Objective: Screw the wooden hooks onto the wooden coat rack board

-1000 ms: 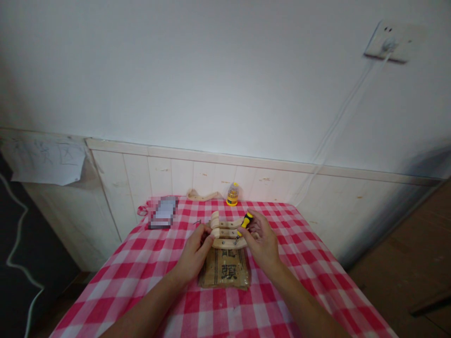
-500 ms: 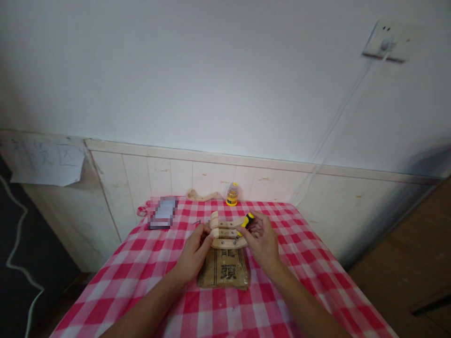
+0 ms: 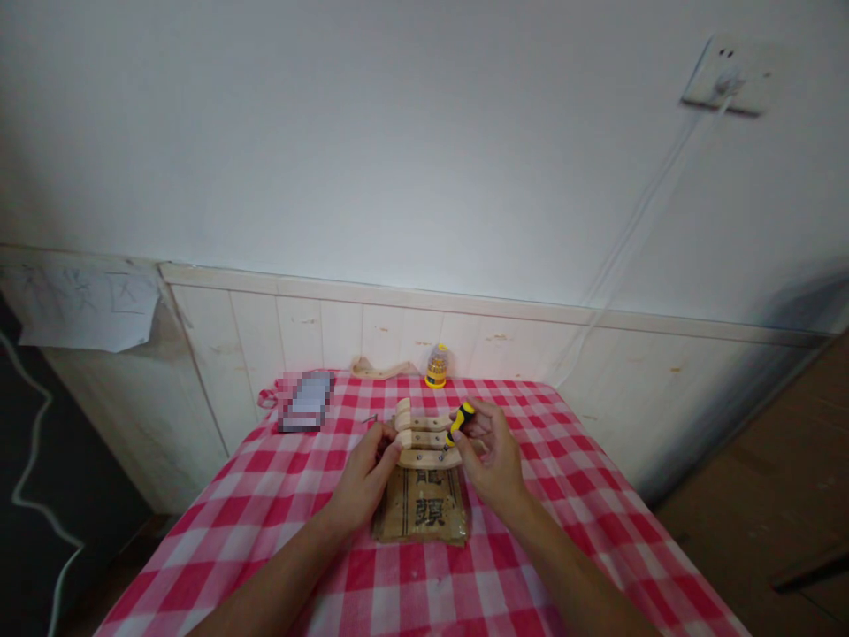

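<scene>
My right hand (image 3: 489,447) grips a yellow and black screwdriver (image 3: 461,420), tilted, its tip down at a screw near the right end of the front wooden strip. The pale wooden piece (image 3: 419,458) has several curved slats side by side with dark screws or holes in them. My left hand (image 3: 373,460) pinches the left, curled end of this piece, fingertips partly hidden behind it. Beneath the wood lies a flat brown packet (image 3: 424,513) with dark printed characters.
A phone-like device (image 3: 307,402) with a blurred screen lies at the back left. Along the wall are another curved wooden piece (image 3: 381,370) and a yellow-capped bit container (image 3: 437,366). A small dark metal piece (image 3: 370,418) rests left of the wood on the checked cloth (image 3: 265,531).
The screwdriver handle has turned and shifted slightly left, with my right fingers regripped around it. My left hand and the wooden piece stay nearly in place.
</scene>
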A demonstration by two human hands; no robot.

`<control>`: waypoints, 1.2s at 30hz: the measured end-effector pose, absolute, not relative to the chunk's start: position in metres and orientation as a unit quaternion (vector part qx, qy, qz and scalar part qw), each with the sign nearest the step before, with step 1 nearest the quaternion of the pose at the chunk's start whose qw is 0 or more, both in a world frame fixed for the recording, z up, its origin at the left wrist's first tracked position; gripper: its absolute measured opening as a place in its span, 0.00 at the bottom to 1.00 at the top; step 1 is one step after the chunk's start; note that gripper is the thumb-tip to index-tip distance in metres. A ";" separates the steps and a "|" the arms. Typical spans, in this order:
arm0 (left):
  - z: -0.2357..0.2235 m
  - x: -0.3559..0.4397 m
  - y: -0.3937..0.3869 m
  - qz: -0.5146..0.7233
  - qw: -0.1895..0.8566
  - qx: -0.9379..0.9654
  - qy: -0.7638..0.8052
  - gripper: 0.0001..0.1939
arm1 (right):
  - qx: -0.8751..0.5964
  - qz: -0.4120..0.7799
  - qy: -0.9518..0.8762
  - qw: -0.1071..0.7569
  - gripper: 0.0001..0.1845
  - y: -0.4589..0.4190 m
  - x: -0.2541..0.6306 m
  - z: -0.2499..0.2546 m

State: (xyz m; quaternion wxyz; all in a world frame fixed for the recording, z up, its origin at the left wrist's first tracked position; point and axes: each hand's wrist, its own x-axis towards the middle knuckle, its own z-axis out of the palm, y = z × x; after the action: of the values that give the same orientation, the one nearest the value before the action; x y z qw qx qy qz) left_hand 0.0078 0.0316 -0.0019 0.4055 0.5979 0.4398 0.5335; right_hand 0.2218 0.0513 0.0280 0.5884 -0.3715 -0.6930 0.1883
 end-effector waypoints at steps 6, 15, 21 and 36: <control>0.000 0.009 0.032 0.538 0.401 0.594 0.444 0.14 | -0.381 0.175 -0.707 0.569 0.27 0.053 0.222 0.029; 0.003 0.010 0.030 0.541 0.404 0.590 0.442 0.15 | -0.399 0.167 -0.693 0.577 0.25 0.056 0.223 0.029; 0.002 0.009 0.031 0.531 0.406 0.592 0.450 0.15 | -0.415 0.180 -0.671 0.588 0.24 0.055 0.221 0.033; 0.001 0.008 0.030 0.535 0.400 0.593 0.450 0.15 | -0.409 0.152 -0.674 0.597 0.23 0.053 0.224 0.031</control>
State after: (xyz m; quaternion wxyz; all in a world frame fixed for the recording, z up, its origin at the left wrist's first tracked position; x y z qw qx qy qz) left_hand 0.0083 0.0303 0.0009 0.4002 0.5929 0.4495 0.5350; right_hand 0.2238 0.0533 0.0310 0.5965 -0.4088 -0.6738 0.1520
